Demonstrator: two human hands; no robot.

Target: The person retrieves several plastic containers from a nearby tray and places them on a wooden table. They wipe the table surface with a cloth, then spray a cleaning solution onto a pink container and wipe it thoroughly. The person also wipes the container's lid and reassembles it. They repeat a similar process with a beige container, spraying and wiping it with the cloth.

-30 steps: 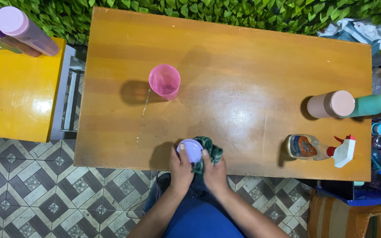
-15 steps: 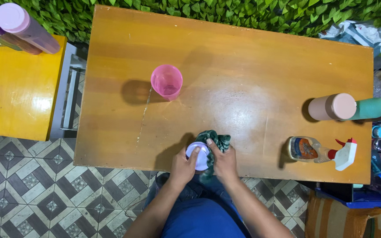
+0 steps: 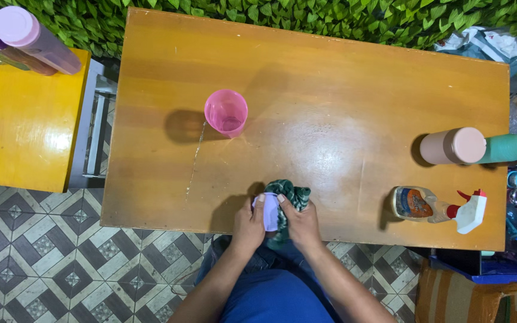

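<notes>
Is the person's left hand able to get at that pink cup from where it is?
Probably yes: bare table lies between the left hand and the pink cup, but that hand holds a lilac lid.

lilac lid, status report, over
Left hand grips lilac lid. Right hand presses green cloth against it. Both at near table edge; nothing in the way.

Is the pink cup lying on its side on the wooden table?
No, the pink cup stands upright on the wooden table, with its open mouth facing up and its inside visible.
</notes>
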